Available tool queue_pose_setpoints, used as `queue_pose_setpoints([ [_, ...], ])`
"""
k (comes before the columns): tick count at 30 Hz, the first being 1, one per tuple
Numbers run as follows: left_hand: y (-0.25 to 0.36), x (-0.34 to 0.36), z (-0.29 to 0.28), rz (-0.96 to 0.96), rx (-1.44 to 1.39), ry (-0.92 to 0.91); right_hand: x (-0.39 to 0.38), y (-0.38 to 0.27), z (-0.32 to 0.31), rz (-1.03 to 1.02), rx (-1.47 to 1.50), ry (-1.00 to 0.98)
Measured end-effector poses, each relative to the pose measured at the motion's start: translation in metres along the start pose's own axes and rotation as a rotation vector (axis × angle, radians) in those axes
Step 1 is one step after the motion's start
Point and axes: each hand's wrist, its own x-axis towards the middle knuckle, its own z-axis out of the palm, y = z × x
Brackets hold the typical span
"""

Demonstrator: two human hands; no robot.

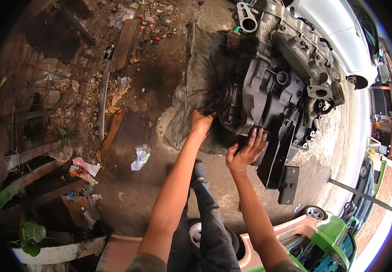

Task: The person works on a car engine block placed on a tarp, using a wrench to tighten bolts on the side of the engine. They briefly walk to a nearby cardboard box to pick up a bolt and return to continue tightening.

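A grey metal engine block (271, 90) with cast housings lies on a dark, dirty cloth sheet (195, 68) spread on the ground. My left hand (200, 123) is closed by the engine's dark round end (225, 103); whatever its fingers grip is hidden in shadow and grime. To its right, my right hand (249, 150) lies with fingers stretched over the near edge of the housing, thumb apart, holding nothing. A flat black metal bracket (278, 156) sticks out from the engine just right of that hand. Both hands are blackened with grease.
Rubble, wooden planks (124, 45) and litter cover the ground at left, with a crumpled clear plastic wrapper (140, 157) nearer me. A silver car (336, 31) stands at the far right. Behind my feet is a green and pink vehicle body (291, 231).
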Motion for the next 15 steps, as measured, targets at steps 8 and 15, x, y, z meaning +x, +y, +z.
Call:
queue_pose_setpoints([
  [8,-0.001,-0.009,0.004,0.010,0.039,0.061,-0.001,0.002,0.000,-0.004,0.020,-0.015],
  [15,-0.009,-0.010,0.008,0.099,0.038,0.126,-0.002,0.002,0.002,-0.001,0.008,-0.001],
])
